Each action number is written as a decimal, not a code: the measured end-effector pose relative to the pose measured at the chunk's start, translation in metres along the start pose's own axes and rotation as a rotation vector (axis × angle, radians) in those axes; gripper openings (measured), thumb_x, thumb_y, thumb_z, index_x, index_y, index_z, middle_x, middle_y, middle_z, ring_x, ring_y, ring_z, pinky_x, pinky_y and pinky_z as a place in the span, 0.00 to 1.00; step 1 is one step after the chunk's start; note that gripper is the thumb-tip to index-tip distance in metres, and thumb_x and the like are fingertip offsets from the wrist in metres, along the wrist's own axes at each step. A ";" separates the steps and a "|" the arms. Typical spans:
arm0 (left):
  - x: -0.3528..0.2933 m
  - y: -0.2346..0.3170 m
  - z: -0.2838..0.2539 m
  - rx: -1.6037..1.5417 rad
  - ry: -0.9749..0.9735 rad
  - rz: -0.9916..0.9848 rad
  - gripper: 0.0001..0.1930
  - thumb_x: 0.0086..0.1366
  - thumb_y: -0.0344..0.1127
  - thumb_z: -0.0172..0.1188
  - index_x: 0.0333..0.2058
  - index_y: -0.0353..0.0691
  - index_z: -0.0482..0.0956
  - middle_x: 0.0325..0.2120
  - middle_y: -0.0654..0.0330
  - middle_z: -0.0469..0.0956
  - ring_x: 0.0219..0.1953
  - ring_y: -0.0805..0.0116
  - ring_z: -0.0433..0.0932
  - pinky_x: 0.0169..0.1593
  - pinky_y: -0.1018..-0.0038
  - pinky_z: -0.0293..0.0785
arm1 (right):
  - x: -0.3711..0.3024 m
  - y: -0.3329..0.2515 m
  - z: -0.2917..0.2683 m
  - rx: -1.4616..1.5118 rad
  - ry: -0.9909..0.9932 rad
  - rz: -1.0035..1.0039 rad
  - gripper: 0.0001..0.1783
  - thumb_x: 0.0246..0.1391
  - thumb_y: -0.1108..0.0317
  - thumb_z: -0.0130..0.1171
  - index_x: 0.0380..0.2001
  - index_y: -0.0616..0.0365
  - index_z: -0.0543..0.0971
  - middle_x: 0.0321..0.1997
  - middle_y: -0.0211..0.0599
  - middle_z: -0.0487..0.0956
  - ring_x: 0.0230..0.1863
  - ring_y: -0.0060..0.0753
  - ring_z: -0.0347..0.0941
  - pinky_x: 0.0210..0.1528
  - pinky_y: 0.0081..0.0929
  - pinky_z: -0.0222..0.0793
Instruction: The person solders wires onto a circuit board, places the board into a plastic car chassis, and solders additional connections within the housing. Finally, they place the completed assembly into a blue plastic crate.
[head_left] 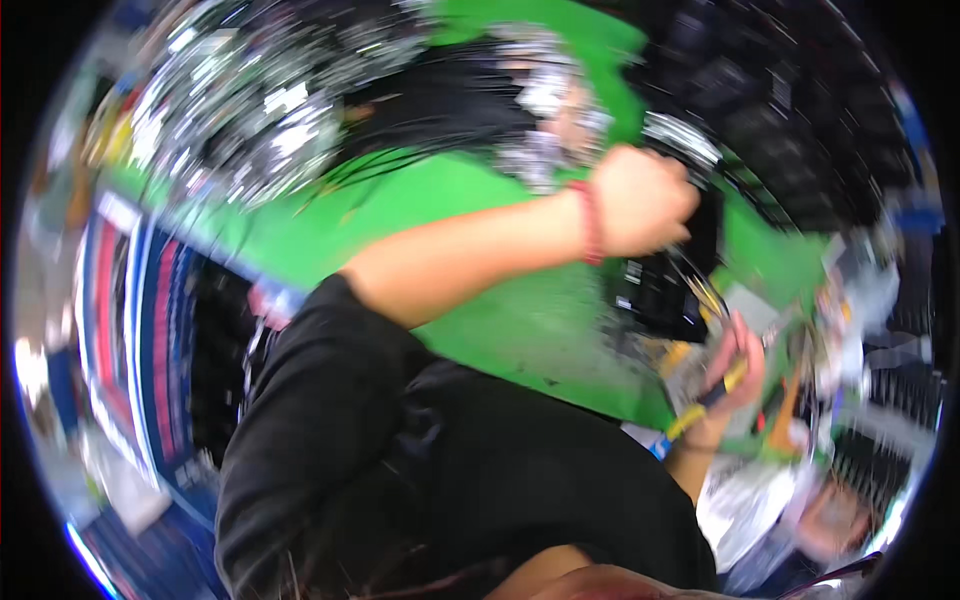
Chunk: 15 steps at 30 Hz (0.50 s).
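Overhead, the left hand (640,200) stretches across the green bench (470,220), grip clenched on thin wires (690,275) above a black device (665,285). Lower right, the right hand (735,365) clasps a yellow-handled tool (705,405) by the cluttered bench edge.

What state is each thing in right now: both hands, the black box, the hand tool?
Left hand: closed in a fist, gripping thin wires above the black box.
Right hand: closed around a yellow-handled tool.
Black box: on the green mat, wires running up from it.
Picture: motion-blurred, finer detail unreadable.
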<state>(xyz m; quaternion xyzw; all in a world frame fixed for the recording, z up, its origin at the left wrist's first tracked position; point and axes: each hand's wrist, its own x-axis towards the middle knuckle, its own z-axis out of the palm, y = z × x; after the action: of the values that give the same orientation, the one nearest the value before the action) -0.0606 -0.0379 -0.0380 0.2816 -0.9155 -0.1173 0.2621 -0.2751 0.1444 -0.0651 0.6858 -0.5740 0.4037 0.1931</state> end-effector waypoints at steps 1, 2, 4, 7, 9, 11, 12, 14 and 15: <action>-0.001 0.000 0.000 -0.076 -0.136 -0.101 0.15 0.50 0.48 0.61 0.28 0.41 0.78 0.23 0.55 0.77 0.28 0.56 0.79 0.30 0.59 0.75 | -0.002 -0.012 -0.003 -0.002 -0.084 -0.001 0.15 0.48 0.76 0.65 0.41 0.56 0.74 0.34 0.38 0.83 0.30 0.34 0.79 0.34 0.25 0.73; -0.002 0.001 0.003 -0.113 -0.183 -0.134 0.18 0.51 0.52 0.59 0.27 0.42 0.79 0.21 0.53 0.78 0.29 0.55 0.80 0.31 0.58 0.75 | 0.002 -0.019 -0.005 0.026 -0.183 -0.077 0.17 0.46 0.78 0.66 0.40 0.57 0.75 0.33 0.35 0.82 0.29 0.33 0.78 0.31 0.24 0.71; -0.004 0.002 0.011 -0.183 -0.224 -0.117 0.21 0.52 0.56 0.57 0.29 0.44 0.83 0.25 0.53 0.81 0.32 0.53 0.80 0.35 0.59 0.75 | 0.006 -0.036 -0.009 0.103 -0.313 -0.100 0.14 0.50 0.81 0.60 0.41 0.58 0.76 0.28 0.36 0.80 0.30 0.33 0.77 0.34 0.25 0.71; 0.014 0.006 0.039 -0.253 -0.305 -0.196 0.15 0.50 0.42 0.55 0.33 0.42 0.83 0.33 0.50 0.81 0.40 0.53 0.80 0.42 0.62 0.76 | -0.015 -0.020 -0.017 0.250 -0.502 0.182 0.14 0.59 0.76 0.51 0.48 0.67 0.68 0.37 0.51 0.79 0.37 0.41 0.77 0.43 0.29 0.72; 0.001 0.006 0.026 -0.265 -0.245 -0.241 0.14 0.48 0.35 0.56 0.34 0.41 0.83 0.35 0.49 0.81 0.41 0.54 0.80 0.43 0.63 0.76 | -0.006 -0.021 -0.009 0.300 -0.294 0.004 0.17 0.61 0.72 0.47 0.51 0.69 0.65 0.38 0.54 0.79 0.37 0.42 0.77 0.45 0.31 0.72; -0.018 0.012 -0.004 -0.300 -0.155 -0.215 0.13 0.47 0.35 0.56 0.30 0.36 0.83 0.32 0.48 0.81 0.39 0.53 0.80 0.41 0.63 0.77 | 0.001 -0.023 -0.013 0.258 -0.132 -0.062 0.19 0.63 0.69 0.43 0.53 0.70 0.62 0.41 0.58 0.78 0.39 0.44 0.77 0.45 0.34 0.72; -0.027 0.010 -0.017 -0.311 -0.058 -0.193 0.12 0.46 0.35 0.55 0.28 0.35 0.82 0.29 0.47 0.80 0.36 0.52 0.81 0.40 0.62 0.77 | 0.007 -0.031 -0.012 0.279 -0.083 0.035 0.19 0.63 0.69 0.43 0.53 0.71 0.62 0.41 0.59 0.78 0.39 0.45 0.77 0.46 0.34 0.72; -0.066 0.001 -0.066 -0.259 0.040 -0.267 0.11 0.46 0.35 0.54 0.25 0.35 0.82 0.27 0.46 0.80 0.34 0.51 0.81 0.39 0.61 0.77 | 0.020 -0.041 0.002 0.368 -0.003 0.228 0.19 0.63 0.69 0.42 0.53 0.71 0.62 0.41 0.60 0.78 0.40 0.46 0.77 0.46 0.35 0.72; -0.092 -0.005 -0.107 -0.262 -0.035 -0.305 0.12 0.46 0.34 0.54 0.27 0.34 0.81 0.26 0.46 0.80 0.32 0.49 0.80 0.38 0.60 0.77 | 0.027 -0.051 0.007 0.388 0.042 0.327 0.19 0.63 0.69 0.42 0.52 0.71 0.62 0.41 0.61 0.78 0.40 0.46 0.77 0.46 0.36 0.72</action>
<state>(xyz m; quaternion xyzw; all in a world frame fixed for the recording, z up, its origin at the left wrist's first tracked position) 0.0650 0.0038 0.0117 0.3785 -0.8435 -0.2787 0.2599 -0.2238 0.1356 -0.0380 0.5996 -0.5848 0.5464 0.0020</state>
